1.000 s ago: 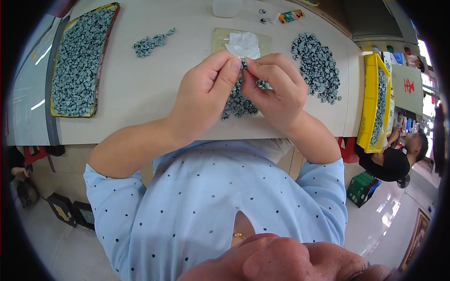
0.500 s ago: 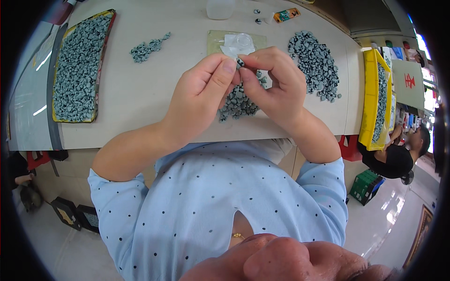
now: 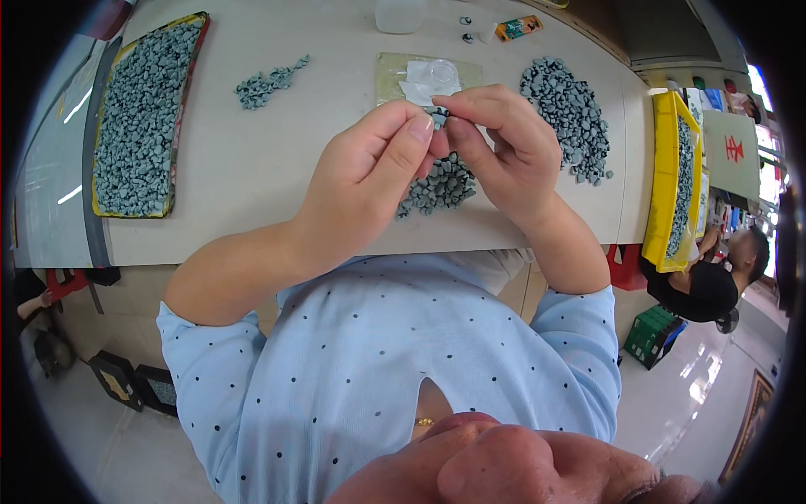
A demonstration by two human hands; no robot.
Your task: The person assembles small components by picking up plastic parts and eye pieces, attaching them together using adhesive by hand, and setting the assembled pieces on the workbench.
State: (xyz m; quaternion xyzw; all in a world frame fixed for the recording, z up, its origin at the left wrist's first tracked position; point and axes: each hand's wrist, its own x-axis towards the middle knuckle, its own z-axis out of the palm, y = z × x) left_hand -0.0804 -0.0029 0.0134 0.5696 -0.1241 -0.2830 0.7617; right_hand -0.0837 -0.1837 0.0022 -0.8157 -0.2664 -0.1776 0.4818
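Note:
My left hand (image 3: 365, 172) pinches a small grey-green piece (image 3: 439, 120) with a dark part between thumb and forefinger. From the other side, my right hand (image 3: 512, 147) has its thumb and fingertips closed on the dark end of the same piece. Its exact kind is too small to make out. Both hands are raised above a pile of similar grey-green pieces (image 3: 438, 186), which they partly cover. Just beyond my fingertips lies a yellowish mat (image 3: 390, 76) with white paper (image 3: 417, 91) and a clear round dish (image 3: 438, 70) on it.
A full tray (image 3: 141, 122) of pieces lies at left, near a small cluster (image 3: 267, 87). Another pile (image 3: 571, 118) is at right, beside a yellow bin (image 3: 663, 185). A translucent tub (image 3: 398, 15) and an orange-green packet (image 3: 519, 28) sit far back. A person (image 3: 709, 273) works at right.
The small piece has turned and shows more between my fingertips. My right hand has shifted slightly right and its fingers have moved a little; my left hand is nearly still.

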